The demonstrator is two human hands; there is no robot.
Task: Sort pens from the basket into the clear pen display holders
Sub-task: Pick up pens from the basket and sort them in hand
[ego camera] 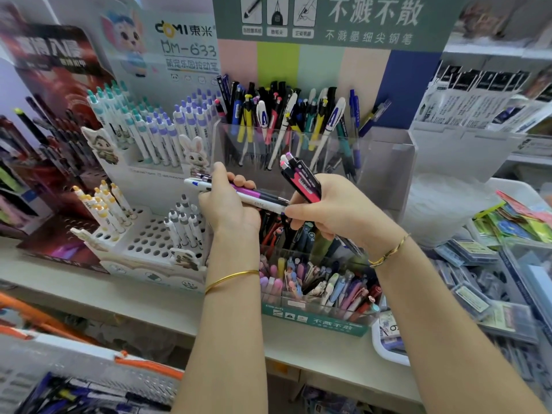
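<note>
Currently both hands are up before the clear holder [385, 162] on the shelf [149, 297] — left hand [230, 212] grips a level pen bundle [257, 198], right hand [334, 210] is clamped on black-pink pens [301, 181]. Basket [74, 352] sits below the shelf's front edge.

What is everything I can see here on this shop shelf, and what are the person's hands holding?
Clear holder: one, transparent, tiered, centre of view.
Mixed pens: many, black, blue, yellow, white, upright in its top tier.
Pastel pens: many, pink, lilac, blue, in its front tier.
White stand: one, left of holder, bearing teal- and purple-capped pens.
Basket: one, white with orange handles, bottom left.
Green sign: one, above holder.
Bangles: two, gold, one on each wrist.
Left hand: one, grips white and purple pens, lying crosswise.
Right hand: one, grips black-and-pink pens, slanting upward.
</note>
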